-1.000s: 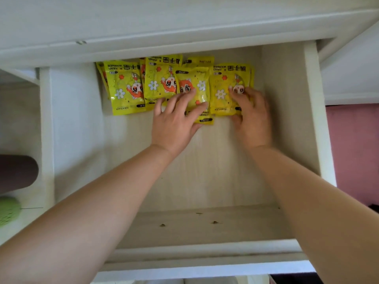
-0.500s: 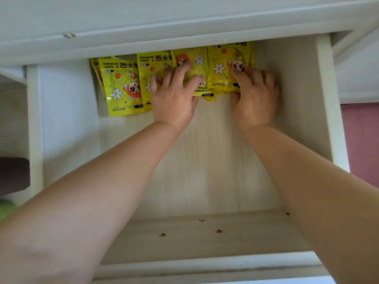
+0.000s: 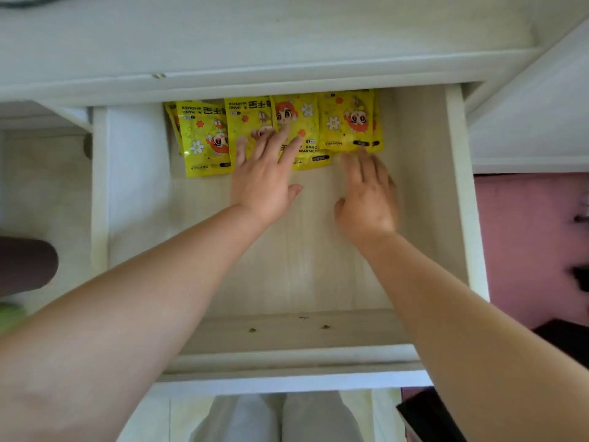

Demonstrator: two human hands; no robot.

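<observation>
A row of flat, rectangular packets is seen at the back of an open drawer. They are laid side by side and overlap at the edges. They are made of glossy yellow film, printed with white flowers, orange cartoon figures and the words "HAND WARMER". Their far ends are tucked under the white frame above the drawer. The long axis of each packet runs from front to back of the drawer. On the packets at the left the lettering is turned upside down towards the back, while on one in the middle it reads upright.

The drawer floor is pale, matt wood grain, and the sides are smooth and painted white.

The left hand is laid palm down on the middle packets, fingers straight and spread, thumb out to the side, nothing gripped. The right hand is blurred and is held palm down over the bare floor with loosely extended fingers. Its fingertips lie at the near edge of the rightmost packet, and contact cannot be told.
</observation>
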